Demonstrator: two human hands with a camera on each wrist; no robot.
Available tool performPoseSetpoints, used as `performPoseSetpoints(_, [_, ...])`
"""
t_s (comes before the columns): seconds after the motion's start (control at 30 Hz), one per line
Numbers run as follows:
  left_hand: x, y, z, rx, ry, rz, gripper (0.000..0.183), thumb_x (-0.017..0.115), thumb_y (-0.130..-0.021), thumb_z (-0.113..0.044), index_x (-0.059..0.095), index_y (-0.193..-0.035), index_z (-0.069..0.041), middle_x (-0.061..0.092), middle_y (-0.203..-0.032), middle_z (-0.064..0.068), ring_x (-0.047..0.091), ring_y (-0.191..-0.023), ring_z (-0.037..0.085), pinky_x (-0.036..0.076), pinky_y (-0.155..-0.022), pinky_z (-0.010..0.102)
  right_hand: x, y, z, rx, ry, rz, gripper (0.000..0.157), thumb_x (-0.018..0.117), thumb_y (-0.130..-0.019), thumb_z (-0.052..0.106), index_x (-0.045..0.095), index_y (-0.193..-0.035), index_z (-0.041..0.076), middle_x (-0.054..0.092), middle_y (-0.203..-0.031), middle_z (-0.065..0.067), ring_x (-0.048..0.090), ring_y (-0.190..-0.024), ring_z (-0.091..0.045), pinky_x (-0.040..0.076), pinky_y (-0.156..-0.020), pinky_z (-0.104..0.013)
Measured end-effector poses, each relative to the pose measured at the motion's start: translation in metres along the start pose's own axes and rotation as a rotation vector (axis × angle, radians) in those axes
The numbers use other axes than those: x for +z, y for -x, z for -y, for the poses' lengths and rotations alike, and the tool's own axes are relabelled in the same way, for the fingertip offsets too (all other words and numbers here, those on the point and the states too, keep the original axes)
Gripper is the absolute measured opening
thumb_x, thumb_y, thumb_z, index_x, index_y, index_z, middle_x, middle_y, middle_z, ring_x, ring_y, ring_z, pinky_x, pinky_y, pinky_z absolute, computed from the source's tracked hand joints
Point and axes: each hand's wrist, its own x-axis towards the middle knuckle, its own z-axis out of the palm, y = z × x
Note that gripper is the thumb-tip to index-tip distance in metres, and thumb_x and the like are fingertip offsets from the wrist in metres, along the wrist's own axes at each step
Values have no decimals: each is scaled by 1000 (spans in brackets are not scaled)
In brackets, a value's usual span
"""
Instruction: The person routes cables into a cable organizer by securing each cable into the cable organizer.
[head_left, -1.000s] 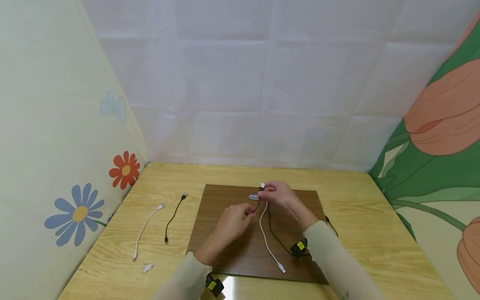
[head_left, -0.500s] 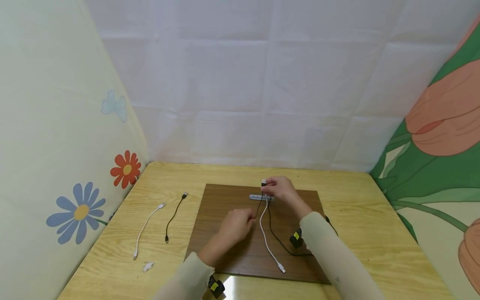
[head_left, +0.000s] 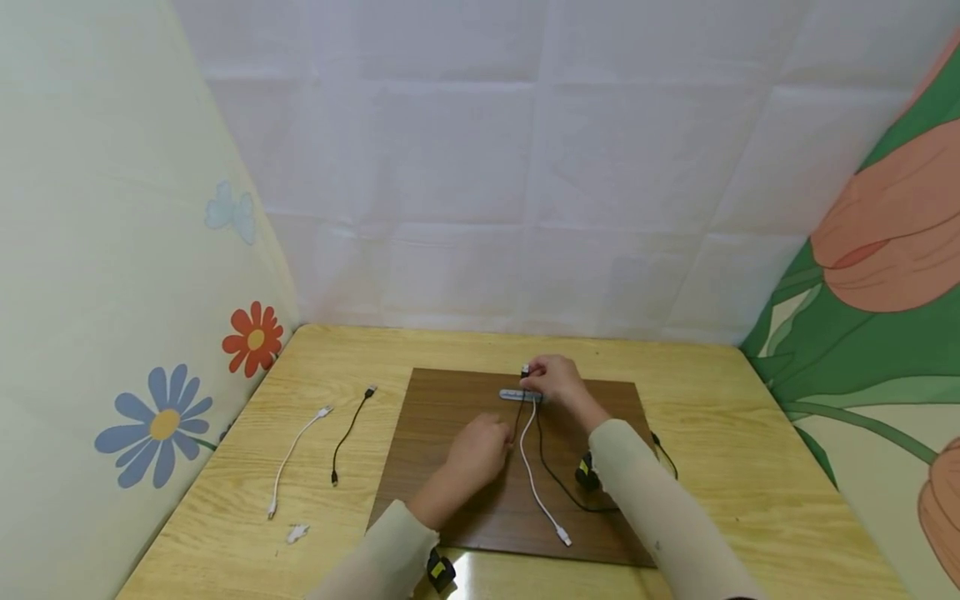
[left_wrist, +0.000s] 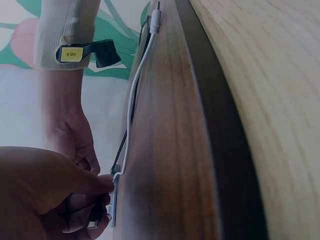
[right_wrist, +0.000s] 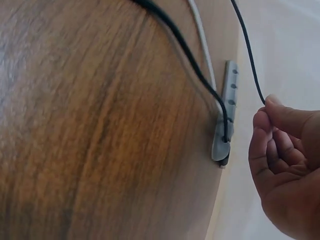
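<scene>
My right hand point(head_left: 557, 379) pinches a thin black USB cable point(right_wrist: 249, 50) just below its plug point(head_left: 525, 372), above the back of a brown board point(head_left: 442, 467). Lower on the same cable, my left hand point(head_left: 478, 450) holds the other end; its small metal-tipped connector point(left_wrist: 93, 223) pokes out between the fingers in the left wrist view. Close below the right hand lies a grey slotted cable clip point(right_wrist: 231, 92) on the board. Through its slots run a white cable point(head_left: 531, 479) and a thicker black cable point(right_wrist: 182, 42); other slots show bare.
On the wooden table point(head_left: 720, 467), left of the board, lie a short white cable point(head_left: 294, 454), a short black cable point(head_left: 348, 433) and a small white piece point(head_left: 297, 532). A white cloth wall point(head_left: 450, 200) stands behind; patterned cloths flank both sides.
My right hand rose slightly and uncovered the clip, then came down a little. The left hand has shifted slightly right along with the held cable, which now hangs more upright.
</scene>
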Motion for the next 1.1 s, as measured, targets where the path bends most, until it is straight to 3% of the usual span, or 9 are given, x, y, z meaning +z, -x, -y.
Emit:
performPoseSetpoints(0.47, [2, 0, -2, 1, -51, 38, 14, 75, -87, -15, 69, -74, -15, 60, -75, -1, 62, -73, 18, 53, -64, 30, 9, -11, -4, -36, 141, 1, 14, 79, -88, 13, 71, -93, 3, 71, -86, -6, 63, -77, -17, 51, -66, -27])
performPoseSetpoints(0.77, [4, -1, -4, 48, -121, 23, 14, 74, -77, -1, 71, -73, -15, 64, -78, 0, 63, -76, 17, 55, -68, 28, 13, -12, -5, -87, 196, -10, 14, 81, -86, 11, 70, -90, 2, 72, -84, -7, 64, -76, -17, 52, -66, -27])
performPoseSetpoints(1.1, [3, -1, -10, 53, -199, 41, 11, 73, -79, -2, 73, -73, -12, 63, -79, 0, 63, -78, 17, 56, -67, 28, 13, -11, -2, -60, 223, -16, 14, 80, -86, 11, 70, -90, 2, 71, -84, -7, 64, -77, -18, 52, -67, -29])
